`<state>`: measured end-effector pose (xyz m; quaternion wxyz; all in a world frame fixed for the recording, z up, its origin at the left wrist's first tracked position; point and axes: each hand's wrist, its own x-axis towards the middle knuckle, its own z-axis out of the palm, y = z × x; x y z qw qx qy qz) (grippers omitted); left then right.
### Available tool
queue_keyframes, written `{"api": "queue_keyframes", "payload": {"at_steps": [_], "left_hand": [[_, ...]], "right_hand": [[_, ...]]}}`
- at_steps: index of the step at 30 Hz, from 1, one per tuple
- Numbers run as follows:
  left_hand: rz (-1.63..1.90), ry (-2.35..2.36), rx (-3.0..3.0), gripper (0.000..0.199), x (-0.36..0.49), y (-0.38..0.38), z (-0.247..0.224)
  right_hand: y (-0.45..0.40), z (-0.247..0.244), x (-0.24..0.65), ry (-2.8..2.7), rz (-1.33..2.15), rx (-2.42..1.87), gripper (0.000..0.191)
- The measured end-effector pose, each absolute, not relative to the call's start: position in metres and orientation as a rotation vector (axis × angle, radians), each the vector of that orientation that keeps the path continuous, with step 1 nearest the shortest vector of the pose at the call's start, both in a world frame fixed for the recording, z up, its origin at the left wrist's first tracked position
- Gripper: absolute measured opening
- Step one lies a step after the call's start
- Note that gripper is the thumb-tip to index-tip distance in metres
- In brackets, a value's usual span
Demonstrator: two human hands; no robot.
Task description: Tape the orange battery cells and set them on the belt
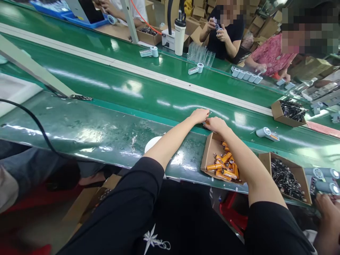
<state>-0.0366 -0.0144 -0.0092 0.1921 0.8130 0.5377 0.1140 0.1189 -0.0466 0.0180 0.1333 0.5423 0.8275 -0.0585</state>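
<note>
Both my hands meet near the belt's near edge, fingers curled together. My left hand (199, 115) is closed, and between it and my right hand (216, 124), also closed, a small bit of orange and grey shows. My fingers hide the rest, so I cannot tell its kind. Just below my right wrist stands a cardboard box (208, 152) with several orange cylindrical batteries (225, 164) with wires. My right forearm passes over its right part. A round white object (152, 143) lies partly behind my left forearm.
On the green belt (164, 92) lie light blue handheld devices, one (263, 132) to the right. Another box (305, 184) holds dark small parts. A metal post (34, 67) slants at left. Co-workers sit across, and a co-worker's hand (328, 207) is at far right.
</note>
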Motion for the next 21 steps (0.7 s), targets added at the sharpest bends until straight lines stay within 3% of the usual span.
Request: {"api": "queue_keyframes", "payload": {"at_steps": [9,15,21], "left_hand": [[0.342,1.488,2.302,0.03,-0.028,-0.02,-0.002],[0.362,1.478,2.243,0.03,-0.016,-0.015,-0.011],[0.366,1.489,2.238,0.033,-0.009,-0.015,-0.014]], "right_hand": [[-0.054,0.041,0.135,2.468,-0.018,1.613,0.027],[-0.067,0.037,0.164,2.446,0.068,1.773,0.034],[-0.053,0.019,0.143,2.436,-0.015,1.647,0.034]]}}
